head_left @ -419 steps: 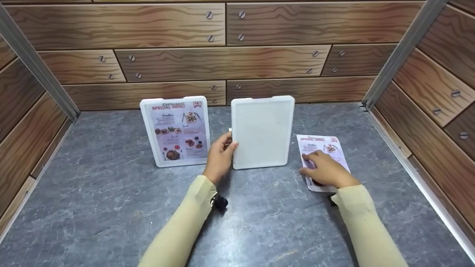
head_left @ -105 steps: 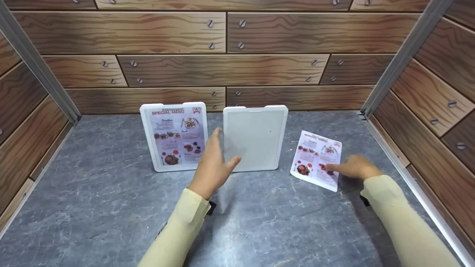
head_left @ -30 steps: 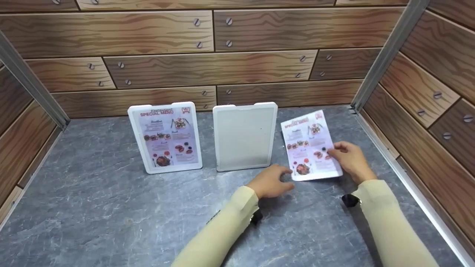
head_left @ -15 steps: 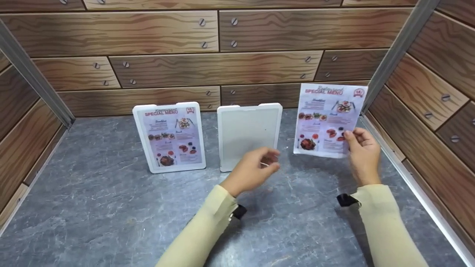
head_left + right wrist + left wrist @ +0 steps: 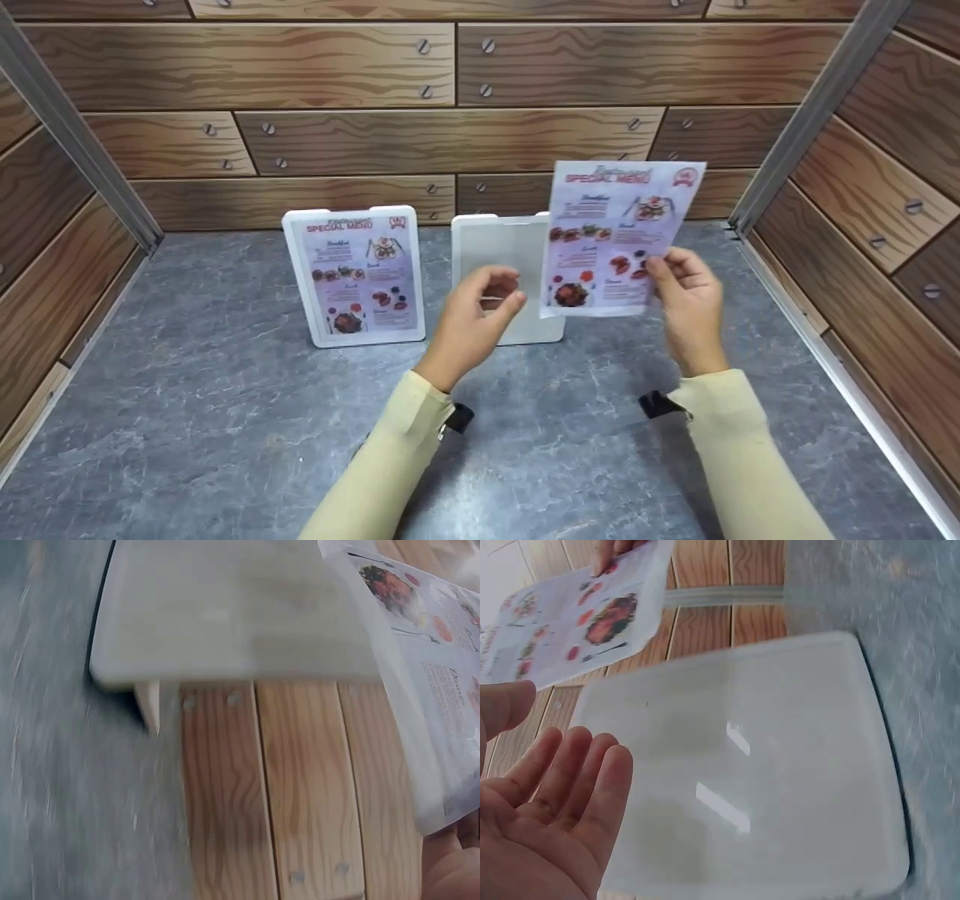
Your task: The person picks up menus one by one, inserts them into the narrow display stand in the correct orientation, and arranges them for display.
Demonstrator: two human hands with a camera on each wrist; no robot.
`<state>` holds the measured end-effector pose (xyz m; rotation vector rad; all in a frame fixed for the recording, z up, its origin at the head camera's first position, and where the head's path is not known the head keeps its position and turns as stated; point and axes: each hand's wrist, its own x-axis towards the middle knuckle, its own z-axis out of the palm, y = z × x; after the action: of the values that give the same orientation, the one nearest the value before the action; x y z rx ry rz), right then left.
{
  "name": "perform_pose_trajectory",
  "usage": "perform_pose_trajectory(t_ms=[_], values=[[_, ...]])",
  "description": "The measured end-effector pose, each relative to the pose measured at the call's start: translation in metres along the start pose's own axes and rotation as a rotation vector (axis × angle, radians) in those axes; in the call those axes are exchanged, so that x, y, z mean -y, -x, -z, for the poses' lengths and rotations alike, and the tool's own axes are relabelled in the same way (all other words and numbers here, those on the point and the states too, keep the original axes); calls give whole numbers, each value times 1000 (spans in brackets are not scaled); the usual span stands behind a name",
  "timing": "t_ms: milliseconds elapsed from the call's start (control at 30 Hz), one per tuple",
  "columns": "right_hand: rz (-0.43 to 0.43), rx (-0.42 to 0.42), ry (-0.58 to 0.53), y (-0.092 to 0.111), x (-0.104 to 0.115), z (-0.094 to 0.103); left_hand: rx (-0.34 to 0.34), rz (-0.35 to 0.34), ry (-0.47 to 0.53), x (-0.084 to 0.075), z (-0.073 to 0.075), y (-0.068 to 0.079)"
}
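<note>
My right hand (image 5: 690, 311) pinches a printed menu sheet (image 5: 611, 240) by its right edge and holds it up off the table. The sheet covers the right part of a blank white menu stand (image 5: 487, 244) standing upright at mid-table. My left hand (image 5: 476, 322) is in front of that stand with fingers loosely bent and nothing in them. In the left wrist view the same hand (image 5: 562, 802) shows its palm, apart from the stand's white face (image 5: 742, 772). The right wrist view shows the sheet's corner (image 5: 431, 787) and a support leg (image 5: 148, 705) behind the stand.
A second white stand (image 5: 360, 277), with a like menu in it, stands upright to the left. Wood-pattern walls (image 5: 337, 67) enclose the grey marbled table (image 5: 187, 390) at the back and sides.
The menu sheet, which lay on the table at the right, is now lifted and carried left in my right hand. My left hand has moved back left, in front of the blank stand.
</note>
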<state>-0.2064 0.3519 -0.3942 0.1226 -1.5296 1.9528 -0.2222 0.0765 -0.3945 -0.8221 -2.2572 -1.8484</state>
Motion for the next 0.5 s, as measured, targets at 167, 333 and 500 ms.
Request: perform_pose_trajectory(t_ms=[167, 333, 500], values=[[-7, 73, 16, 8, -4, -28, -38, 1, -35, 2, 18, 2], [-26, 135, 27, 14, -12, -52, -84, 17, -59, 3, 35, 4], [-44, 173, 24, 18, -19, -63, -81, 44, -85, 5, 45, 4]])
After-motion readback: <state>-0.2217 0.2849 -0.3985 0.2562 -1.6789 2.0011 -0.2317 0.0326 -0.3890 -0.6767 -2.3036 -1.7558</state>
